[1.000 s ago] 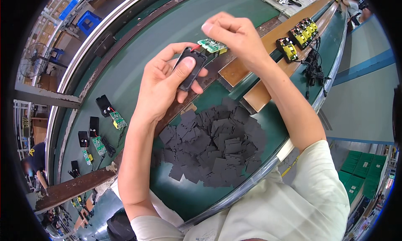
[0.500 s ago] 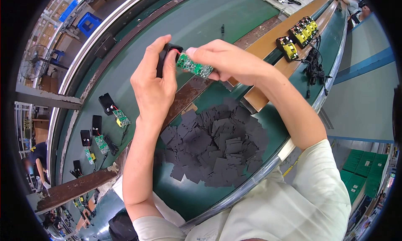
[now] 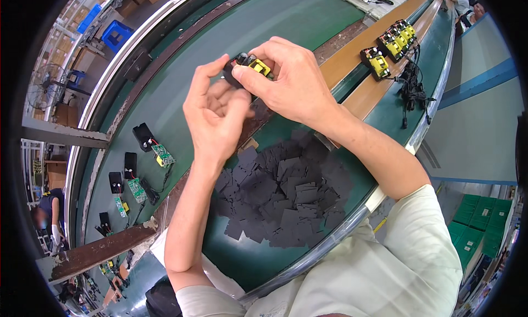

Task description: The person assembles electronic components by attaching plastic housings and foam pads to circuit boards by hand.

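Observation:
Above the belt, my right hand (image 3: pixel 291 77) is closed around a small black plastic case (image 3: pixel 231 74) with a circuit board carrying a yellow transformer (image 3: pixel 260 67) at its opening. The right thumb presses on the parts, and the board's green side is turned out of sight. My left hand (image 3: pixel 220 105) is open beside the case, its fingers apart and partly blurred; its index fingertip is at the case's left edge. Below both hands lies a big heap of thin black sheets (image 3: pixel 280 190).
Several black cases wired to green boards (image 3: pixel 137 190) lie on the green conveyor belt (image 3: pixel 181 97) at left. Assembled units with yellow transformers (image 3: pixel 396 41) and bundled black cables (image 3: pixel 412 91) sit at upper right on wooden rails (image 3: pixel 335 69). A co-worker (image 3: pixel 52 212) is at far left.
The board has been turned over and brought to the black case, so the yellow transformer now shows. My right hand has taken the case, while the left has loosened its fingers from it.

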The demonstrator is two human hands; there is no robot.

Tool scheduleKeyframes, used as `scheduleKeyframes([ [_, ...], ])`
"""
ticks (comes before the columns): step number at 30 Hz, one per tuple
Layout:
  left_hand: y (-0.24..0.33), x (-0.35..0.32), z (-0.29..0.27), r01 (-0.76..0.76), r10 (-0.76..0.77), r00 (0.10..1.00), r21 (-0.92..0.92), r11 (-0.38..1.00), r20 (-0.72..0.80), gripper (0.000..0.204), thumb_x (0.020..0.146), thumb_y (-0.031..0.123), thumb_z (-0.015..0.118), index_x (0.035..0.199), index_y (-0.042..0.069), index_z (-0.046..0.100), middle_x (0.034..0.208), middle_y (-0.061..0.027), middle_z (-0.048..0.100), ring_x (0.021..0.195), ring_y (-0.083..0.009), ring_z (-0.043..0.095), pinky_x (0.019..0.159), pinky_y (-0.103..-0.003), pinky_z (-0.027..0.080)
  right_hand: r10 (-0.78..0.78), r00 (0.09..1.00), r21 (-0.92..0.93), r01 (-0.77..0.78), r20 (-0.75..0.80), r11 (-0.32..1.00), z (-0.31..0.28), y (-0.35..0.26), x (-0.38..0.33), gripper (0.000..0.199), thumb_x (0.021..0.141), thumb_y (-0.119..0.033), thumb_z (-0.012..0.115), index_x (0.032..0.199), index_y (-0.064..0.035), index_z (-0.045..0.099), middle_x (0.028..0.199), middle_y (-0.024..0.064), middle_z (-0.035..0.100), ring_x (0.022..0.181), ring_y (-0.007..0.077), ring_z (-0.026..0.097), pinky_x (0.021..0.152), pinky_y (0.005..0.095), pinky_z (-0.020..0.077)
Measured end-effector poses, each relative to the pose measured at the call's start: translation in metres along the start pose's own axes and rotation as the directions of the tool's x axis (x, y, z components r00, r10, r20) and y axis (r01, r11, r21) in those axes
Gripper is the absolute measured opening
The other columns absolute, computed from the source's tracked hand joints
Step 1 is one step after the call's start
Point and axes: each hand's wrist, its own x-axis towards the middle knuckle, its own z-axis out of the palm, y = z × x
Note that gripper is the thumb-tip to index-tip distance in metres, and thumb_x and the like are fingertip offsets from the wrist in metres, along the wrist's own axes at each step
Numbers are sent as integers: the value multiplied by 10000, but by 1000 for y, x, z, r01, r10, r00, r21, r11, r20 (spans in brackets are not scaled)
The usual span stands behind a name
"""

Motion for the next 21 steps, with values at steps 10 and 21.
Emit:
scheduleKeyframes([
  [10, -12, 12, -7, 64, -85, 991, -191, 980, -104, 376, 1070, 181, 639, 1395, 14, 551, 1138, -127, 727, 989, -145, 700, 841, -304, 584, -81, 988, 118, 65, 130, 991, 7, 0, -8, 383, 990, -130, 727, 1331, 32, 661, 1019, 96, 677, 797, 155, 662, 674, 304, 541],
  [21, -8, -5, 2, -76, -51, 964, 449, 890, 263, 319, 1015, 180, 656, 1282, 5, 645, 974, -198, 777, 867, -306, 742, 839, -418, 570, 341, 938, 672, -287, 54, 683, -59, 13, 37, 426, 1022, -97, 682, 1420, 23, 588, 1041, 28, 685, 798, 85, 611, 658, 225, 509],
])
